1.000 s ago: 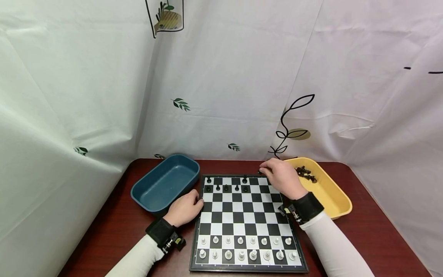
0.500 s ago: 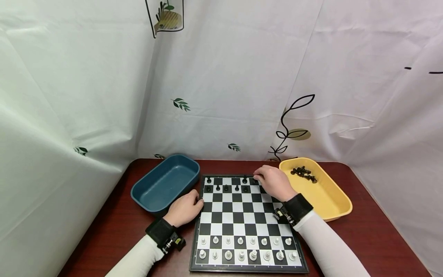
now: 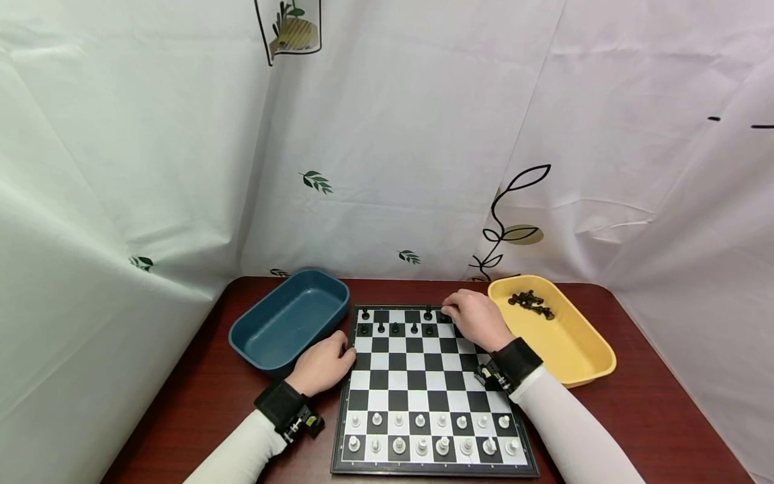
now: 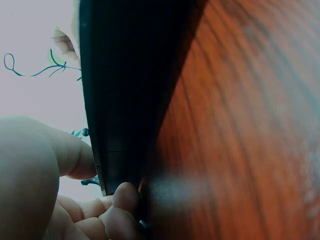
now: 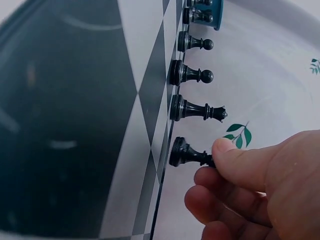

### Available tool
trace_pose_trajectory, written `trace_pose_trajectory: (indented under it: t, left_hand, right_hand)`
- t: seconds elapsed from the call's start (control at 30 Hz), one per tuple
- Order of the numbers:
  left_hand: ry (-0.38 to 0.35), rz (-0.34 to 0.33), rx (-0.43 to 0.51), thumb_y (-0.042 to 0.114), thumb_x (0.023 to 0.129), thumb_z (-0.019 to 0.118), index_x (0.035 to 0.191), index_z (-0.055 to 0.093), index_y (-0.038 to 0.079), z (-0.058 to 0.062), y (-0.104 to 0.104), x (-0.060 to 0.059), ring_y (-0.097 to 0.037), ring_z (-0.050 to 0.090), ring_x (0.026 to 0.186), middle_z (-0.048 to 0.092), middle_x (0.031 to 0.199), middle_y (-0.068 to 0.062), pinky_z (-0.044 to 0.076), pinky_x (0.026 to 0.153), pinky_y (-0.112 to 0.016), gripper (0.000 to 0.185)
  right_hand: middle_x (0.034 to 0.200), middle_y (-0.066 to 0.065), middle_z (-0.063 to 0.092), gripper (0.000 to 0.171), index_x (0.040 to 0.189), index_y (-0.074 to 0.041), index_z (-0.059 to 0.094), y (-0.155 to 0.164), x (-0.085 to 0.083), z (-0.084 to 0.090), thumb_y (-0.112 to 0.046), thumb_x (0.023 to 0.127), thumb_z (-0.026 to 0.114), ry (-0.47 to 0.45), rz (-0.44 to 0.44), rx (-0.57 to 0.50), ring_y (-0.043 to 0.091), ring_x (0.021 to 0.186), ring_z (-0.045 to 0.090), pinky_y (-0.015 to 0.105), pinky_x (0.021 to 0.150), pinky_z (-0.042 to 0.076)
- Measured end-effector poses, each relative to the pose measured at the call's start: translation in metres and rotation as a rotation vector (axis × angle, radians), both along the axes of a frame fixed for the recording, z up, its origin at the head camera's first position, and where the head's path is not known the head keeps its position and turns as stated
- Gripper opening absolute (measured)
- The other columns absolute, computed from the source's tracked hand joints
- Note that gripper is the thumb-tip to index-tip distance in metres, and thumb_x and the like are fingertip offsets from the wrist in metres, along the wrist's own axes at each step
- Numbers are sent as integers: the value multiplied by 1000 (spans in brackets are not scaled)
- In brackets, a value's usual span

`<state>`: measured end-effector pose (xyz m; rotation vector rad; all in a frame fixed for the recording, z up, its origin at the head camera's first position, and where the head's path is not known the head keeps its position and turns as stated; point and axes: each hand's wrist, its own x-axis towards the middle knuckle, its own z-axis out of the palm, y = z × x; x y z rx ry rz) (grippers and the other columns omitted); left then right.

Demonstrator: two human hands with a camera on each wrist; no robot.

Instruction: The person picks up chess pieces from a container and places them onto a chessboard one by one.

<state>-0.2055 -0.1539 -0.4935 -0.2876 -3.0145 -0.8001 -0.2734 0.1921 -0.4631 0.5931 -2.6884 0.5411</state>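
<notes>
My right hand (image 3: 480, 321) pinches the top of a black chess piece (image 5: 186, 151) between thumb and fingers at the far row of the chessboard (image 3: 424, 361). Its head is hidden by the fingertips, and its base is right at the board surface. Beside it stands a black queen (image 5: 200, 108), with black pawns (image 5: 192, 74) beyond. My left hand (image 3: 322, 364) grips the board's left edge, the thumb (image 4: 75, 155) over the top and fingertips (image 4: 125, 197) curled at the side. White pieces (image 3: 443, 445) fill the two near rows.
At the right, a yellow tray (image 3: 580, 346) holds several loose black pieces (image 3: 531, 302). A blue tray (image 3: 290, 323) stands left of the board, close to my left hand. White cloth (image 3: 387, 134) hangs behind the dark red table (image 3: 659, 417).
My right hand has moved left and slightly nearer from the board's far right corner, bringing the black piece to the far row beside the queen. My left hand has stayed still.
</notes>
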Motion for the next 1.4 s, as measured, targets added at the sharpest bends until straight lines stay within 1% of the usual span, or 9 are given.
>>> trace_pose_trajectory:
  t: [0.47,0.73,0.83,0.97,1.13,1.27,1.4]
  left_hand:
    - [-3,1,0,26,105,64,93,58,18,0,-1,1,-15,51,63,51,72,2,42,61,-37,16]
    - [-4,1,5,26,105,64,93,58,18,0,-1,1,-16,50,63,52,72,1,42,61,-37,16]
    - [-3,1,9,25,105,64,93,58,18,0,-2,1,-16,50,62,52,72,1,42,60,-37,16]
    - [-3,0,9,25,105,64,93,58,18,0,-2,1,-16,50,62,52,72,1,42,60,-37,16]
    - [3,-6,5,26,105,64,93,58,18,-2,-2,-1,-16,50,62,51,72,1,42,60,-37,16]
    - [6,-4,5,26,105,64,93,58,19,-2,-1,-1,-16,50,62,51,72,1,42,60,-37,16]
    - [4,-1,5,26,105,64,93,58,19,-2,-1,-1,-16,50,62,51,72,1,41,60,-37,16]
  right_hand:
    - [101,6,78,7,105,-9,85,-3,-6,-2,-15,101,83,-44,-8,13,26,94,75,48,85,60]
    - [101,7,78,7,105,-7,84,-5,-6,-1,-12,101,83,-45,1,3,27,94,75,49,84,60]
    - [104,8,79,9,108,-7,84,-5,-6,1,-13,102,82,-58,-2,5,28,97,75,49,86,59]
    - [110,11,79,14,114,-6,83,-2,-3,9,-15,104,80,-73,-23,-12,30,100,76,52,88,59]
    - [114,14,79,20,119,-4,82,11,1,27,-18,106,78,-49,-55,-23,34,101,76,54,87,59]
    - [117,16,79,22,119,-3,81,25,3,39,-20,107,76,-24,-80,-31,37,104,75,56,88,58]
    - [117,18,79,22,119,-2,82,39,4,49,-20,107,75,-12,-109,-63,39,105,75,59,89,57]
